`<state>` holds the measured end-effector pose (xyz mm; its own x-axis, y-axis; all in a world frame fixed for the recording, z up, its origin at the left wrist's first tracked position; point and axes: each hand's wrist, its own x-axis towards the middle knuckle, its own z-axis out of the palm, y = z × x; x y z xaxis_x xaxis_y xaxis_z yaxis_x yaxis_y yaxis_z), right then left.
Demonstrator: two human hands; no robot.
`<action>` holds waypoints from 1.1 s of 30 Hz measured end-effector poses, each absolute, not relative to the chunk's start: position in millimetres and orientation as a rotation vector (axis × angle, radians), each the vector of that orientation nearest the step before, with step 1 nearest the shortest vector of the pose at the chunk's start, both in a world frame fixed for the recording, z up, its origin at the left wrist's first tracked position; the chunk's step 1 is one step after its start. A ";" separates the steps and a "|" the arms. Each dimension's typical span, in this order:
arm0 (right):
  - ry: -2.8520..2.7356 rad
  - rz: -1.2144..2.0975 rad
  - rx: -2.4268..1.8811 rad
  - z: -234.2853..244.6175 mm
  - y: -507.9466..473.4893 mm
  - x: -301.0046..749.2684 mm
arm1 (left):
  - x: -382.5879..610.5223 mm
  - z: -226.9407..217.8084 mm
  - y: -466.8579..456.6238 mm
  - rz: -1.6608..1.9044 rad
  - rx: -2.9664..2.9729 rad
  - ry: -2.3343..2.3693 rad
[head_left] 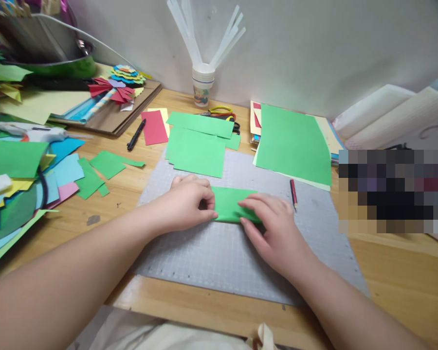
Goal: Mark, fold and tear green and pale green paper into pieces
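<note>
A strip of green paper (pixel 228 204), seemingly folded, lies on the grey cutting mat (pixel 204 257). My left hand (pixel 190 201) holds its left end, thumb at the near corner and the other fingers curled. Over the right end is my right hand (pixel 272 221), with the thumb at the near edge and the fingertips on top of the paper. Just beyond, larger pieces of green paper (pixel 199 153) overlap at the mat's far edge. A dark red pencil (pixel 294 194) rests on the mat, right of my right hand.
Paper cups (pixel 201 87) with white glue sticks stand by the wall. Scissors (pixel 221 112) lie behind the green pieces, a black pen (pixel 136 135) to their left. Green sheets (pixel 295 146) top a stack at right. A glue gun (pixel 40 131) and paper scraps (pixel 67 170) crowd the left.
</note>
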<state>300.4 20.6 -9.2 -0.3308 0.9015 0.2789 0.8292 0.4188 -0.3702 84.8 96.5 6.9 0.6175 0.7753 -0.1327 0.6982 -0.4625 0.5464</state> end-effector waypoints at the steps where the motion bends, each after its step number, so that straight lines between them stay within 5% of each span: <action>1: -2.300 0.194 -1.363 -7.5 18.2 297.5 | 84.6 6.6 97.3 0.182 2.280 1.146; 6: -2.586 0.226 -0.986 -1.8 9.7 282.6 | 83.3 4.8 99.9 0.189 2.319 1.105; 33: -2.819 0.377 -1.028 -5.6 26.8 292.7 | 81.0 6.5 107.1 0.212 2.322 1.097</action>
